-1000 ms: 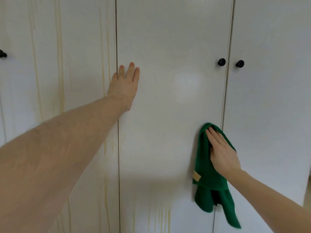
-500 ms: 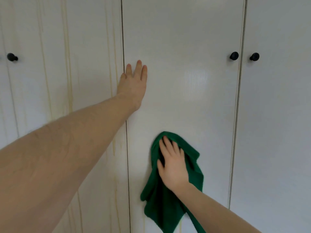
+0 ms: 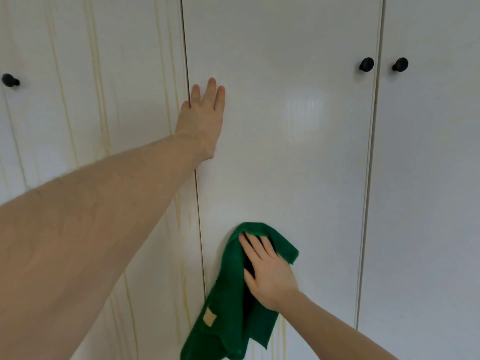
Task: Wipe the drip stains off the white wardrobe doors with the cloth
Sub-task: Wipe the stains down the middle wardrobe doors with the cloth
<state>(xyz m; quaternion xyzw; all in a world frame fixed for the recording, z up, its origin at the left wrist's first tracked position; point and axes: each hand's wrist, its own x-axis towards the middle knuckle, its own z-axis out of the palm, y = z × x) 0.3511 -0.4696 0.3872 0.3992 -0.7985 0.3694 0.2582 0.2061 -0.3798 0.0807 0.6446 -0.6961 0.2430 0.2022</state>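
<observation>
A green cloth (image 3: 231, 294) with a tan label is spread against the lower part of the middle white wardrobe door (image 3: 285, 100). My right hand (image 3: 267, 271) presses it flat to the door with straight fingers. My left hand (image 3: 202, 118) lies flat and open higher up, across the gap between the left door (image 3: 104, 87) and the middle door. Yellowish drip stains (image 3: 100, 94) run down the left door. A few short drips (image 3: 281, 336) show on the middle door just below the cloth.
Black round knobs sit on the doors: one on the far left (image 3: 10, 80), one at the middle door's right edge (image 3: 366, 64), one on the right door (image 3: 400, 64). The right door (image 3: 428, 178) looks unstained.
My right hand slid the cloth leftward along the middle door, from its right edge to near its left edge. The camera view shifted. My left hand stayed flat on the doors.
</observation>
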